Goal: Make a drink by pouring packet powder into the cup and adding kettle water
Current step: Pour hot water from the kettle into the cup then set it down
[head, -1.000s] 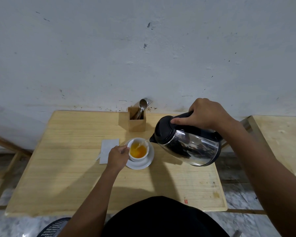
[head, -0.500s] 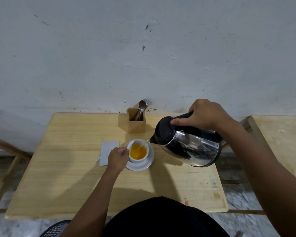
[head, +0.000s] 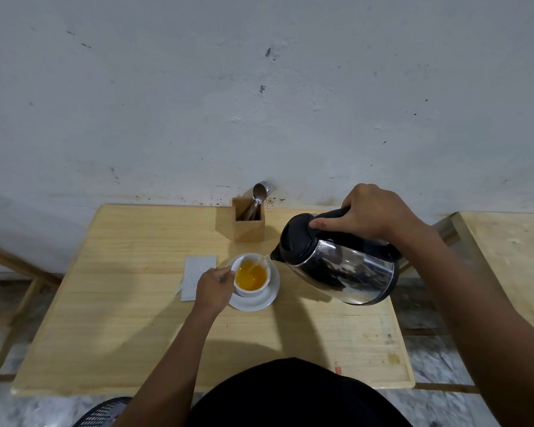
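Observation:
A white cup (head: 253, 290) holding orange liquid stands on a white saucer (head: 264, 300) in the middle of the wooden table (head: 121, 303). My left hand (head: 214, 289) grips the cup at its left side. My right hand (head: 372, 212) holds the black handle of a steel kettle (head: 339, 266), tilted to the left with its spout just above the cup's right rim. A thin stream of water runs from the spout into the cup. A white packet (head: 195, 272) lies flat left of the cup, partly under my left hand.
A wooden holder (head: 248, 226) with spoons and a fork stands behind the cup, near the wall. A second wooden table (head: 512, 257) stands at the right. A dark plastic stool (head: 102, 414) shows at the bottom edge.
The kettle keeps pouring in much the same tilt and the orange liquid in the cup looks a little higher. Both hands hold their places.

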`<state>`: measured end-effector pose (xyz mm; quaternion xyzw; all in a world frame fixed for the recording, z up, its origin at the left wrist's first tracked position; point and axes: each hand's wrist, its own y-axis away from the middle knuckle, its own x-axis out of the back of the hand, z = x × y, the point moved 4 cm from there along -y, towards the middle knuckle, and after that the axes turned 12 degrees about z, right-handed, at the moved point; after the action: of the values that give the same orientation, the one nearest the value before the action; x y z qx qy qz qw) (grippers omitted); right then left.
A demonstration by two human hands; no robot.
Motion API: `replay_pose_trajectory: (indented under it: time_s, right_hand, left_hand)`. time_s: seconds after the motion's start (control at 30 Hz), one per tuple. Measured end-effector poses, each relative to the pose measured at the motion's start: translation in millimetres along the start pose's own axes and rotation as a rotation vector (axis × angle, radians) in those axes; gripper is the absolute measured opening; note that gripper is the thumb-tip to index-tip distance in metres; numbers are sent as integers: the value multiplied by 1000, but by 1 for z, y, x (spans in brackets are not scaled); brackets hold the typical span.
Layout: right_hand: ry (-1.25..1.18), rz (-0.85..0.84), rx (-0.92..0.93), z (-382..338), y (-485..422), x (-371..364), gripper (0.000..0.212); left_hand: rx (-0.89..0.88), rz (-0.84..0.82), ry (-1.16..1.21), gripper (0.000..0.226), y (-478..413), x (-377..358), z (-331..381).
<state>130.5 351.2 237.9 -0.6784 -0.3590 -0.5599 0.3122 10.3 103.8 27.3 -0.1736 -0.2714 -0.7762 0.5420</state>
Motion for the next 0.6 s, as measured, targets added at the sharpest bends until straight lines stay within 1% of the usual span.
replay_pose_trajectory:
  time_s: [0.13,0.33,0.43,0.5,0.6]
  right_hand:
    - [-39,23,-2,7,0,-4,78]
    - [-246,64,-55,26,4,-13,74]
    - [-302,77,-79,35,8,-22,64]
    - [-344,107,-89,41,10,-28,64]
    - [-469,174,-108,54,17,-36,57]
  left_hand:
    - [-10,0,-8,29,0,1,1]
    - [-4,-1,-27,30,-1,-1,0]
    - [11,3,-21,31,0,-1,0]
    - [32,11,-9,32,1,-1,0]
    - [39,36,-10,32,2,-2,2]
